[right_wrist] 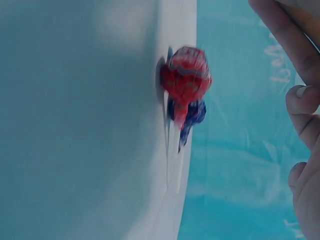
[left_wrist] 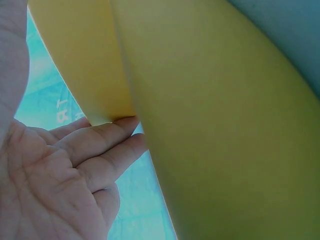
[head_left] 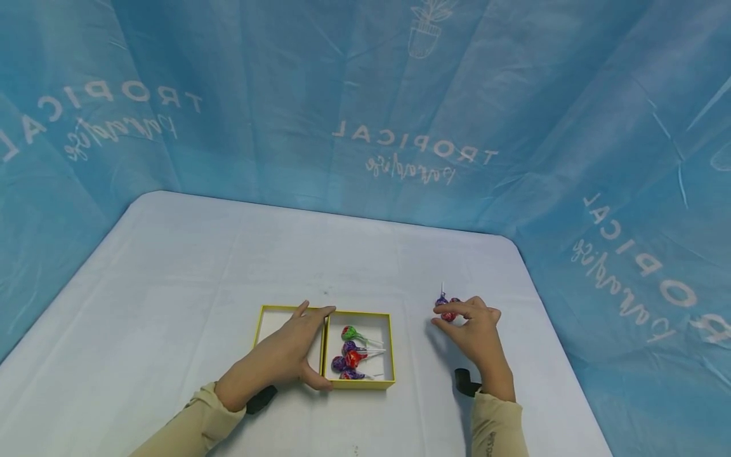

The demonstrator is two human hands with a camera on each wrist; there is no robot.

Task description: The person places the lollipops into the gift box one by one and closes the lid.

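Note:
My left hand [head_left: 291, 346] spans a yellow-edged box [head_left: 365, 385] from front to back, thumb at the front wall and fingers at the back. In the left wrist view, its fingertips [left_wrist: 135, 142] touch the yellow wall [left_wrist: 215, 125]. Several wrapped lollipops lie inside the right section, among them a green one [head_left: 348, 332] and a red one [head_left: 354, 359]. Over at the right, my right hand [head_left: 476, 327] hovers beside a red lollipop [right_wrist: 186, 75], thumb and forefinger apart. A purple lollipop [right_wrist: 192, 112] lies behind the red one; neither is held.
Left of the filled section is a second shallow yellow-edged section [head_left: 280, 307], partly hidden by the left hand. A white cloth [head_left: 188, 266] covers the table. Blue printed curtains [head_left: 285, 127] surround its far side and both sides.

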